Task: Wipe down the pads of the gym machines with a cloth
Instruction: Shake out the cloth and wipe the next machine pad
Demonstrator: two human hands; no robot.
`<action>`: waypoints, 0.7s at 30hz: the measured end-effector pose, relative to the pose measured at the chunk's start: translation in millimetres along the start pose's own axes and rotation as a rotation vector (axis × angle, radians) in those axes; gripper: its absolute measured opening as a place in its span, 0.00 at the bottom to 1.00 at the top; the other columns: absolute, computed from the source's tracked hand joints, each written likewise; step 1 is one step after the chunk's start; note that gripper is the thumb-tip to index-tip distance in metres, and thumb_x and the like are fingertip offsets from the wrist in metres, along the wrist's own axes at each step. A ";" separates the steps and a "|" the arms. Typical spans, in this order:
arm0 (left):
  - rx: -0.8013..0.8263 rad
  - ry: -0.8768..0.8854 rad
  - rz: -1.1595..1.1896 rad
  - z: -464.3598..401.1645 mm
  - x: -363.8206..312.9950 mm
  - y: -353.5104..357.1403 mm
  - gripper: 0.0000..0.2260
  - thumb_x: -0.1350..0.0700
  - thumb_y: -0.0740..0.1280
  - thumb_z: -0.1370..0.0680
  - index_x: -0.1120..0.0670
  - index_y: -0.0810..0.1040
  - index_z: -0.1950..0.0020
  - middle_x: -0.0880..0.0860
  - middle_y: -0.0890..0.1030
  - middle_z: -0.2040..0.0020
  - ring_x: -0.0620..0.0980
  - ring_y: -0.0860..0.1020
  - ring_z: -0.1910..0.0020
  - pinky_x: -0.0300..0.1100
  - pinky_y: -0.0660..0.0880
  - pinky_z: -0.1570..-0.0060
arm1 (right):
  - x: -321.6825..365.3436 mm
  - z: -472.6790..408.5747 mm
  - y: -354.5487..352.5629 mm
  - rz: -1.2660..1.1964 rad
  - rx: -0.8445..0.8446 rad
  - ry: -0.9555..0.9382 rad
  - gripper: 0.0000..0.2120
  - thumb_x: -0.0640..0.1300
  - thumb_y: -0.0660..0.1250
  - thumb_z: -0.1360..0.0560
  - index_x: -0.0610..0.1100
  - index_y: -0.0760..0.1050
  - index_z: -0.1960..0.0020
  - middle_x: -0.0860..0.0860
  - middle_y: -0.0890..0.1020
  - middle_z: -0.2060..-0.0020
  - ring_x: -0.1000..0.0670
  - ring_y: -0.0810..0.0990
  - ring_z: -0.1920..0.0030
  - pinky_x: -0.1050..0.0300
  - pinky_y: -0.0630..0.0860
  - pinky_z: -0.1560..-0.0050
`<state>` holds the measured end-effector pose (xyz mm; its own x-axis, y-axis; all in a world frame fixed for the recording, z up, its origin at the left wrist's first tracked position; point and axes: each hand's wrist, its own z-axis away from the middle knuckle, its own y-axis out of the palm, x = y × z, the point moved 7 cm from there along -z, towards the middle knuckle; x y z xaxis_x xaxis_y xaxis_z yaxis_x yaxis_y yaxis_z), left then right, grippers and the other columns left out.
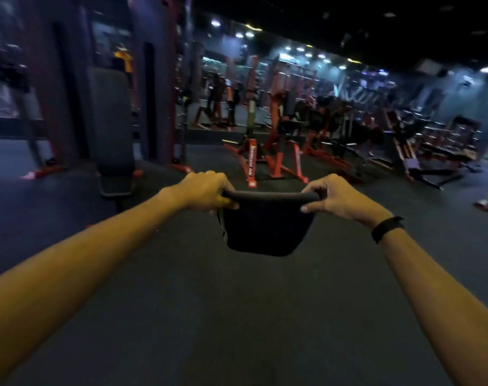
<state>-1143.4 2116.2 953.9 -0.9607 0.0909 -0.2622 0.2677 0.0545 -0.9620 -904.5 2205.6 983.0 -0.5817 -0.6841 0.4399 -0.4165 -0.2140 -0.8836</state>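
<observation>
Cloth (266,224) hangs stretched between both hands, left (206,192) and right (334,197) gripping its top corners.

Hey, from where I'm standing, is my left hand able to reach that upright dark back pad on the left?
Probably not yet. The left hand and right hand both hold the dark cloth out over open floor, and the back pad stands well beyond it. Nothing blocks the way; step closer.

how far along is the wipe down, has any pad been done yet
Nothing shows a pad already wiped. In hand: the left hand and right hand hold a dark cloth stretched between them in mid-air over the floor, touching no equipment. Left: the upright bench pad ahead on the left and the red machines beyond.
</observation>
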 end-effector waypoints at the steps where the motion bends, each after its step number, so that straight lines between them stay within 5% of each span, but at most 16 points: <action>1: -0.009 -0.044 0.007 -2.3 26.7 -4.7 0.06 0.42 0.68 0.21 0.38 0.82 0.47 0.45 0.83 0.66 0.36 0.78 0.63 0.45 0.72 0.55 | 7.9 -31.3 11.5 0.000 0.019 -0.044 0.08 0.40 0.79 0.30 0.42 0.84 0.52 0.52 0.83 0.59 0.61 0.79 0.58 0.66 0.72 0.57; 5: -0.069 -0.148 -0.047 -17.2 98.7 -23.4 0.13 0.39 0.69 0.22 0.41 0.82 0.41 0.38 0.75 0.63 0.44 0.75 0.54 0.46 0.67 0.51 | 30.9 -113.1 43.8 -0.006 0.048 -0.172 0.08 0.39 0.79 0.30 0.46 0.82 0.55 0.54 0.80 0.63 0.65 0.77 0.62 0.69 0.70 0.60; 9: -0.029 -0.224 0.025 -48.6 184.8 -35.0 0.13 0.40 0.69 0.23 0.44 0.83 0.43 0.42 0.77 0.63 0.42 0.76 0.64 0.43 0.70 0.56 | 44.4 -198.4 75.0 0.013 0.111 -0.240 0.07 0.41 0.79 0.29 0.48 0.82 0.54 0.55 0.82 0.60 0.62 0.79 0.58 0.65 0.74 0.56; 12: -0.058 -0.230 0.113 -79.1 230.1 -44.6 0.13 0.40 0.70 0.23 0.44 0.83 0.44 0.46 0.81 0.62 0.40 0.79 0.71 0.41 0.72 0.62 | 52.5 -257.7 72.6 0.062 0.120 -0.268 0.09 0.43 0.78 0.28 0.43 0.83 0.49 0.50 0.84 0.55 0.54 0.82 0.52 0.52 0.79 0.50; 15: -0.085 -0.212 0.111 -108.0 258.3 -55.0 0.12 0.41 0.69 0.22 0.44 0.83 0.43 0.45 0.79 0.61 0.39 0.76 0.69 0.43 0.71 0.60 | 55.3 -308.3 65.0 0.109 0.112 -0.284 0.10 0.42 0.77 0.28 0.43 0.83 0.48 0.49 0.84 0.54 0.51 0.81 0.51 0.49 0.79 0.48; 21: -0.089 -0.227 0.137 -157.2 305.1 -65.1 0.13 0.40 0.68 0.22 0.45 0.83 0.43 0.44 0.78 0.63 0.39 0.75 0.68 0.42 0.70 0.60 | 38.5 -375.6 82.1 0.092 0.099 -0.264 0.09 0.41 0.77 0.28 0.44 0.83 0.49 0.51 0.83 0.55 0.55 0.80 0.52 0.60 0.77 0.52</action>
<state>-1442.4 2296.8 948.6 -0.9043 -0.1213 -0.4094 0.3918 0.1451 -0.9085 -1223.4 2423.6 987.7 -0.4066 -0.8586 0.3122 -0.2933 -0.2009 -0.9347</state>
